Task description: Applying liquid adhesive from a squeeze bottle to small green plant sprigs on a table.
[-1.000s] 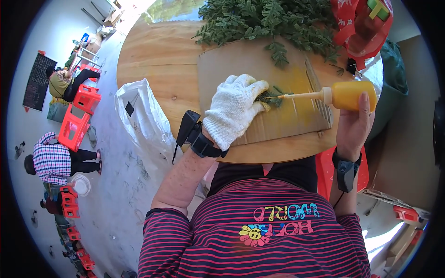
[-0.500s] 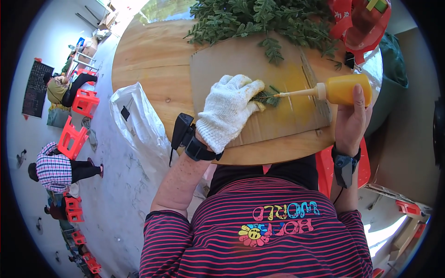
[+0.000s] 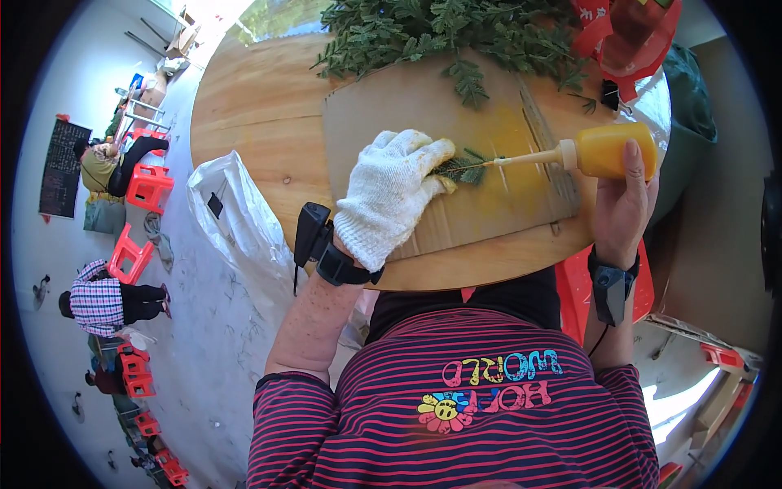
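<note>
In the head view, the left hand, covered by a white knitted glove with yellow-stained fingertips, is positioned above a cardboard sheet. A short green sprig is grasped between its thumb and fingers, with the free end directed to the right. A yellow squeeze bottle is grasped by the fingers of the bare right hand, with the thumb laid along the bottle's side. The bottle is held roughly level and its long nozzle is pointed left, with the tip set at the sprig; whether contact is made cannot be told. The sheet is laid on a round wooden bench and is marked with yellow stains around the nozzle. Green branches are heaped at the sheet's far side. A red bag is located right of the heap; a white bag is located at the bench's left edge.
</note>
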